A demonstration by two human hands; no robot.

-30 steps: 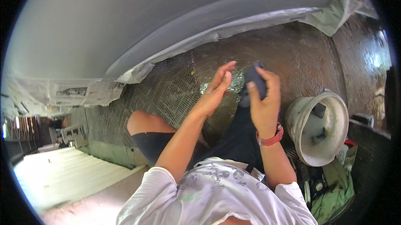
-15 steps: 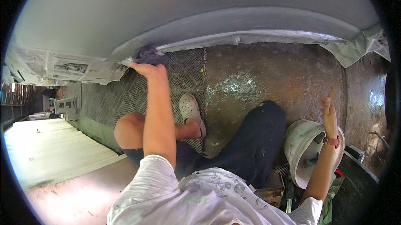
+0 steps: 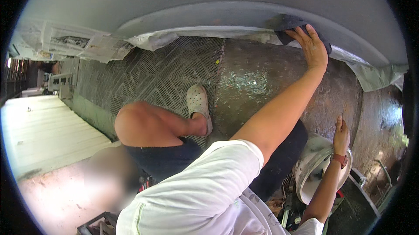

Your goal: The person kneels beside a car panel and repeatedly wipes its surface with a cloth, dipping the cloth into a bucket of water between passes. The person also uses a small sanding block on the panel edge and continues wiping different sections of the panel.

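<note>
My left arm stretches across to the right, and my left hand [image 3: 312,49] presses a dark grey cloth [image 3: 286,23] against the lower part of a smooth grey curved panel [image 3: 209,12]. Its fingers lie over the cloth, which is bunched beneath them. White masking sheeting [image 3: 253,37] runs along the panel's lower edge, close to the cloth. My right hand [image 3: 341,138], with a reddish-brown band on the wrist, hangs just beyond the rim of a tipped whitish bucket [image 3: 305,169]. It holds nothing that I can see, and its fingers are extended.
Newspaper [image 3: 70,41] covers the panel's edge at the left. The floor [image 3: 262,73] is wet brown concrete, with a ridged dark mat [image 3: 161,73] beside it. My foot in a pale clog [image 3: 198,104] rests on the mat. Dark equipment [image 3: 355,204] stands at the lower right.
My left hand has swept the cloth from the left part of the panel far to the right. My torso has turned that way too. The right hand has dropped slightly beside the bucket.
</note>
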